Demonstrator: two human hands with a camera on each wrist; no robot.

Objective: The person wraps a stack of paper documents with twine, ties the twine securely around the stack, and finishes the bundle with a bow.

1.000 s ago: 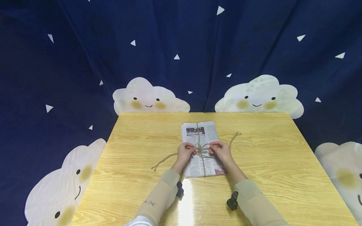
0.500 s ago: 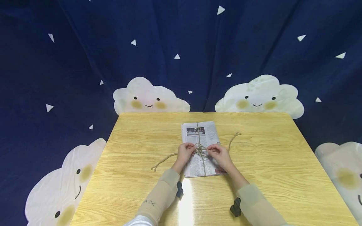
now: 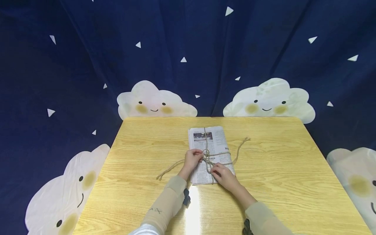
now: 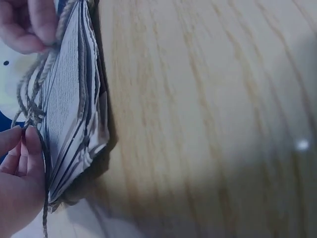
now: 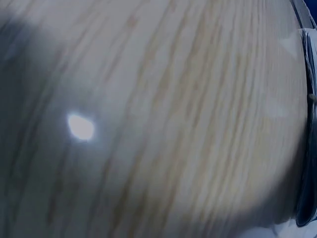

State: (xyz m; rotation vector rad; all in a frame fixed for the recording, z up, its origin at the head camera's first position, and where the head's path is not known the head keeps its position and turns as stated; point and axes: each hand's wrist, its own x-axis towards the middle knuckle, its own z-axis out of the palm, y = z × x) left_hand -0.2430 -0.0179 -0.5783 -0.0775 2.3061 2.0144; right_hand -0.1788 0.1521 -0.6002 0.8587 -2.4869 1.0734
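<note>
A folded stack of newspaper lies on the yellow wooden table, bound crosswise with brown twine. The knot sits at the stack's middle. My left hand pinches the twine just left of the knot. My right hand lies on the near half of the stack, fingers curled on a strand below the knot. In the left wrist view the newspaper stack shows edge-on, with the twine running between my left hand's fingers and the right hand's fingers.
One loose twine end trails left across the table, another twine end curls off to the right. A dark blue curtain with cloud faces hangs behind the table. The right wrist view is blurred, showing table wood.
My right hand has drawn back from the right of the knot to the near half of the stack. The left hand has stayed at the knot.
</note>
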